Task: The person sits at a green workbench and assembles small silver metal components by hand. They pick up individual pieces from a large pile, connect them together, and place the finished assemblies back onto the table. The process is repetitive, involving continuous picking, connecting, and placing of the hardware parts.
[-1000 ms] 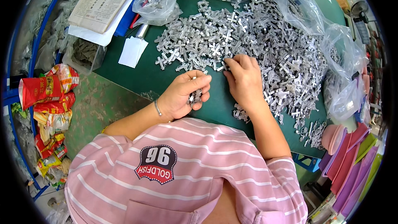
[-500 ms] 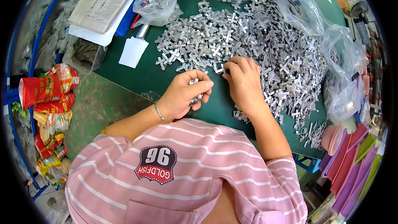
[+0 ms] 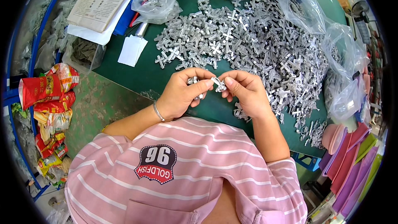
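Pulled back, the right hand [image 3: 248, 93] pinches silvery pieces [image 3: 220, 86] beside the left hand [image 3: 179, 89], which clutches more.

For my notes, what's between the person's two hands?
In the head view, a small silvery item, possibly several pieces, sits between the left hand and the right hand.
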The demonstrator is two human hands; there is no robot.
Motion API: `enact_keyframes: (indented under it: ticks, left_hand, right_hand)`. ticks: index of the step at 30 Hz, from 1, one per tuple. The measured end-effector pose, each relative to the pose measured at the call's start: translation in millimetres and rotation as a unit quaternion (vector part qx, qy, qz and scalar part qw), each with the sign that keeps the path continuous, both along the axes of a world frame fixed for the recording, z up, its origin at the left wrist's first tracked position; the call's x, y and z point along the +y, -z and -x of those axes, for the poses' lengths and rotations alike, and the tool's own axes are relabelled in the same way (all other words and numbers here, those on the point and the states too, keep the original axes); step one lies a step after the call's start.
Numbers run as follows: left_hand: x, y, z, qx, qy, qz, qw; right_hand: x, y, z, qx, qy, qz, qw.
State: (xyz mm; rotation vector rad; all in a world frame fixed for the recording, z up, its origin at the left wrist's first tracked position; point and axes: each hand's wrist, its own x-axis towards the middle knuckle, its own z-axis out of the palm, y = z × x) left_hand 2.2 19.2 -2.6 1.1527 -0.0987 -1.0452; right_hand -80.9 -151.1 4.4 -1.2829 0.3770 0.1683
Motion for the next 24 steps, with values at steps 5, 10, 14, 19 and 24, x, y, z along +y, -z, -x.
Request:
enact_keyframes:
  ticks: [5,10,14,19,24]
  left_hand:
    - [1,0,-1,0.029,-0.002,0.011,1.0]
    - [0,2,0,0.036,-0.007,0.013,0.999]
    - [-3,-1,-4,0.159,-0.024,0.028,0.987]
    - [4,12,-7,0.227,0.009,0.089,0.97]
    - [4,11,-6,0.203,0.004,0.078,0.976]
  right_hand:
    - [1,2,1,0.007,0.015,-0.029,0.999]
    - [11,-2,4,-0.056,0.039,0.133,0.989]
    - [18,-14,4,-0.335,-0.052,0.315,0.886]
    - [-12,12,-12,-0.237,0.028,0.642,0.729]
    - [-15,18,-16,-0.192,0.009,0.724,0.663]
